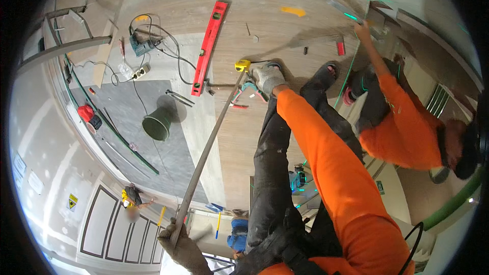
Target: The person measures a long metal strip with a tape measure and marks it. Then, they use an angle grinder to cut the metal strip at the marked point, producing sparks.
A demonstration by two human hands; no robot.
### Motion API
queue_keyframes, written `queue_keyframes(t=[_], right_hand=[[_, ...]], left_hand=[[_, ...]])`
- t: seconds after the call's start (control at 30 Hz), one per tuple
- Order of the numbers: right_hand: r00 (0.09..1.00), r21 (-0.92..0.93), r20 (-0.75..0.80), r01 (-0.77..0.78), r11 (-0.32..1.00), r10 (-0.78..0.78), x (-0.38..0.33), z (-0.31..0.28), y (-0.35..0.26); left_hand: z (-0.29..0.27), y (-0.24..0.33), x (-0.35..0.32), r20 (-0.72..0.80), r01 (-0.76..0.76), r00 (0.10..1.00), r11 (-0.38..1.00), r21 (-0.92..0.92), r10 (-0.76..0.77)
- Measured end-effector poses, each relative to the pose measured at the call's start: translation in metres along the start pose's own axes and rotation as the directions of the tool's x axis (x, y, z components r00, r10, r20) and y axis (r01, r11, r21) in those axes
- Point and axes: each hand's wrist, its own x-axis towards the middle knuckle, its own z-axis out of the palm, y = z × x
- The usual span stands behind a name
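Observation:
My left hand (181, 247), in a dirty work glove, is closed round the near end of a long thin grey bar (206, 150). The bar slants away from it to a yellow tape measure (242, 65) on the floor. My right hand (268, 78), in a pale glove, is reaching down with curled fingers beside the tape measure and the bar's far end. What lies inside those fingers is hidden. Just below that hand is a pair of pliers with teal-and-red handles (249, 89). A red spirit level (209, 48) lies to the left of the tape measure.
A corded power drill (142, 45), a dark bucket (157, 124) and a metal ladder (69, 48) are on the left. At right, a co-worker in an orange top (402, 127) crouches, reaching toward the wall. Another person (133, 196) is at the lower left. A green laser line crosses the floor.

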Motion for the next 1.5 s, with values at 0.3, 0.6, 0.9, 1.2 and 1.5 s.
queue_keyframes(t=[0.3, 0.6, 0.9, 1.2, 1.5], right_hand=[[0.941, -0.229, -0.320, 0.035, 0.973, -0.109, 0.074, 0.074, 0.016], [0.949, -0.363, -0.162, 0.198, 0.911, -0.271, 0.154, 0.110, 0.009], [0.950, -0.464, 0.037, 0.291, 0.837, -0.310, 0.157, 0.124, 0.009], [0.916, -0.148, -0.107, 0.370, 0.917, -0.387, 0.080, 0.138, -0.014], [0.972, -0.161, -0.116, 0.186, 0.969, -0.206, -0.049, 0.078, -0.018]], left_hand=[[0.045, -0.004, 0.009, 0.155, -0.117, 0.988, 0.589, 0.800, -0.014], [0.103, -0.043, 0.021, -0.179, 0.236, 0.965, 0.928, 0.287, -0.190], [0.132, -0.039, 0.014, 0.030, -0.003, 0.999, 0.630, 0.777, -0.033], [0.139, -0.015, -0.005, -0.105, 0.004, 0.994, 0.995, 0.102, 0.007], [0.025, 0.051, -0.053, 0.156, -0.255, 0.953, 0.965, -0.061, 0.262]])
